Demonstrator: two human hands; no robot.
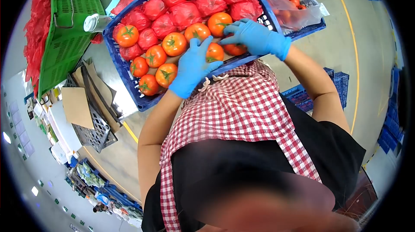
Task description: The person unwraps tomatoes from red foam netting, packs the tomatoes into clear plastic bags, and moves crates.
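Note:
My left hand (192, 67), in a blue glove, has its thumb and fingers curved around a tomato (215, 52) near the close side of a blue crate (125, 74). My right hand (256, 37), gloved alike, reaches over the crate with fingers apart. Its fingertips overlap the edge of one tomato (219, 23), and another tomato (235, 49) is partly hidden below it. Bare orange-red tomatoes such as this one (174, 44) sit in rows on brown cardboard. Behind them, red wrapped bundles (186, 14) fill the crate's far part.
A green crate (71, 29) with red netting or film (39, 29) stands at left, near a clear bottle (97, 23). Another crate at the upper right holds tomatoes in a clear bag (292, 5). Cardboard (77, 106) and a grey crate (97, 132) are at lower left.

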